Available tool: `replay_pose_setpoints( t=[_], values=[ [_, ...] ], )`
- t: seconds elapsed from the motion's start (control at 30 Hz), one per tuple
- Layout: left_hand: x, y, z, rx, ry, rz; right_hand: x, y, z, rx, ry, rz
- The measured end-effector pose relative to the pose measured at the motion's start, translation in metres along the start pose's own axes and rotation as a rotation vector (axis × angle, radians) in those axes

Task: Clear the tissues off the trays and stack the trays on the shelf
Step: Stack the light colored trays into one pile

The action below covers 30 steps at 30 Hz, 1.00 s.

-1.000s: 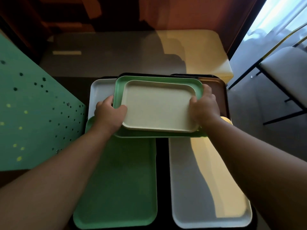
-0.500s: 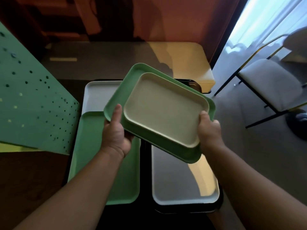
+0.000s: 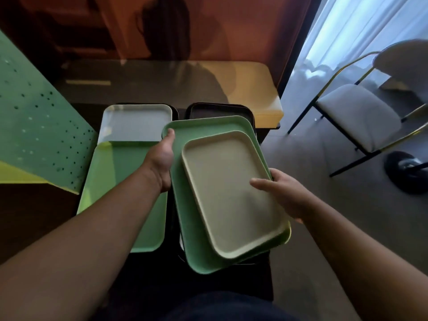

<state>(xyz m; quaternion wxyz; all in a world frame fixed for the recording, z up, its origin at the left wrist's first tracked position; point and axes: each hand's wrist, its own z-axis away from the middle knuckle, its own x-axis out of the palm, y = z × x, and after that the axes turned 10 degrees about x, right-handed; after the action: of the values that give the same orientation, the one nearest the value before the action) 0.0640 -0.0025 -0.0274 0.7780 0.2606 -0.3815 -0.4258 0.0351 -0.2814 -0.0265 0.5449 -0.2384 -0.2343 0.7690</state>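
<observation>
your left hand (image 3: 162,158) grips the left edge of a green tray (image 3: 199,256), thumb on the far-left rim, fingers hidden beneath. your right hand (image 3: 282,193) holds the right side of the pair, thumb laid over the rim of the cream tray (image 3: 229,193) that sits inside the green one, fingers curled under the edge. the two trays are nested, long side running away from you, tilted a little to the right, held above the other trays. below on the left a second, larger green tray (image 3: 120,193) lies flat, its far end overlapping a white tray (image 3: 136,123). beyond the held pair a dark tray (image 3: 217,111) shows, partly covered. under the near end of the held pair a sliver of another pale tray edge (image 3: 181,244) peeks out; can't tell more. all rest on a dark surface, shelf or table unclear. a green perforated panel (image 3: 39,126) stands at left, a yellow-lit bench (image 3: 250,93) beyond, a chair (image 3: 361,119) on the floor at right. no tissues visible on any tray you can see.
</observation>
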Motion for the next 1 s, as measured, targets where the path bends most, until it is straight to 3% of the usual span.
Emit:
replay_pose_setpoints(
  t=[0.2, 0.4, 0.47, 0.57, 0.63, 0.77, 1.0],
  values=[
    [0.023, -0.007, 0.009, 0.075, -0.13, -0.091, -0.008, 0.036, -0.006, 0.055, 0.037, -0.257],
    [0.023, -0.049, 0.013, 0.049, 0.005, -0.104, -0.019, 0.068, -0.013, 0.106, 0.111, -0.339],
    [0.014, -0.073, 0.011, 0.055, 0.156, -0.338, -0.026, 0.076, -0.015, 0.102, 0.145, -0.326],
    [-0.006, -0.106, 0.013, 0.165, 0.285, -1.058, -0.04, 0.084, -0.018, 0.091, 0.178, -0.296],
    [-0.014, -0.12, 0.017, 0.158, 0.328, -1.285, -0.049, 0.087, -0.019, 0.09, 0.182, -0.272],
    [-0.023, -0.133, 0.016, 0.178, 0.381, -1.499, -0.058, 0.093, -0.023, 0.091, 0.18, -0.235],
    [-0.034, -0.133, 0.012, 0.259, 0.389, -1.519, -0.046, 0.096, -0.03, 0.102, 0.184, -0.226]
  ],
)
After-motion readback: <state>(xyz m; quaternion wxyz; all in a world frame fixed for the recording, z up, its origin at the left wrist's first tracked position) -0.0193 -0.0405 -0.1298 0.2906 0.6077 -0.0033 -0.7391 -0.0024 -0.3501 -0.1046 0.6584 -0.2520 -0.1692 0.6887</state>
